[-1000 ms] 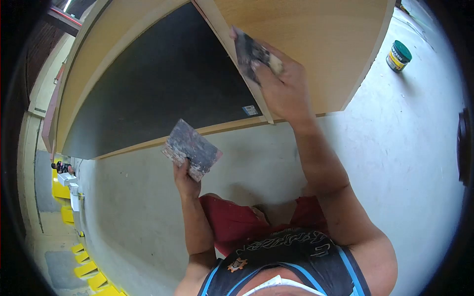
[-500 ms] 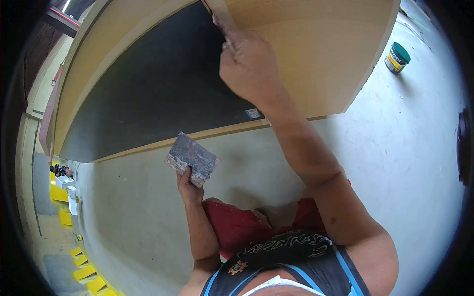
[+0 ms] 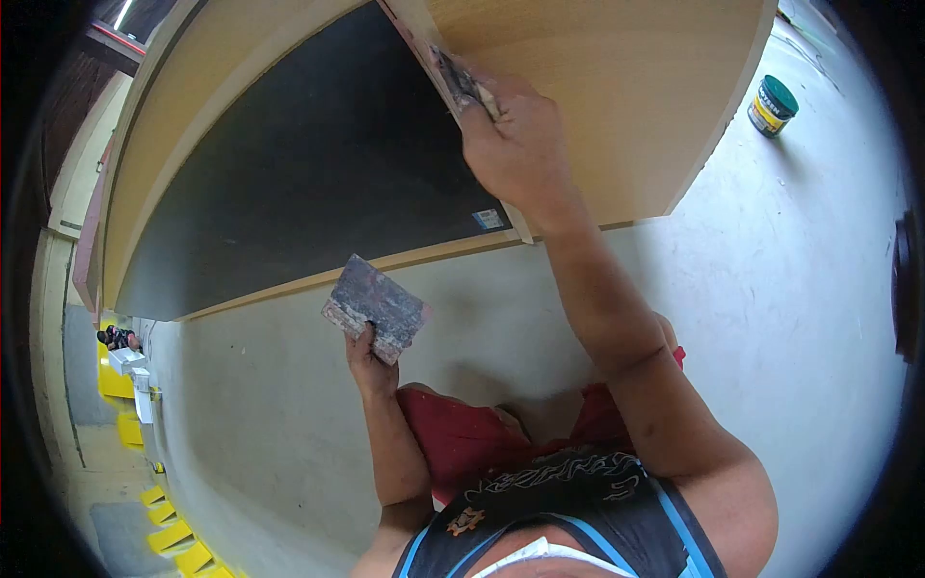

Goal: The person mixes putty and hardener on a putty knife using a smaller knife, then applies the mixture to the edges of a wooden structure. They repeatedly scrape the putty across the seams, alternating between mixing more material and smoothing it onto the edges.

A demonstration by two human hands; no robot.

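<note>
My left hand [image 3: 363,364] grips the lower edge of a flat board [image 3: 378,301] smeared with grey and pinkish paste. In my right hand [image 3: 520,144] is a paste-stained scraper [image 3: 455,79], whose blade lies at the pale strip [image 3: 414,34] between a black panel [image 3: 318,144] and a wood-coloured panel [image 3: 617,96]. The exact shape of the scraper is partly hidden by my fingers. A small blue and white label [image 3: 488,220] sits at the black panel's lower right corner.
A tub with a green lid [image 3: 774,106] stands on the pale floor [image 3: 771,318] at the upper right. Cables lie beyond it. At the far left are a person [image 3: 118,337], white boxes [image 3: 126,360] and several yellow objects [image 3: 170,536].
My right hand has moved right and slightly down with the scraper, uncovering more of the pale strip. My left hand and the board have stayed nearly still.
</note>
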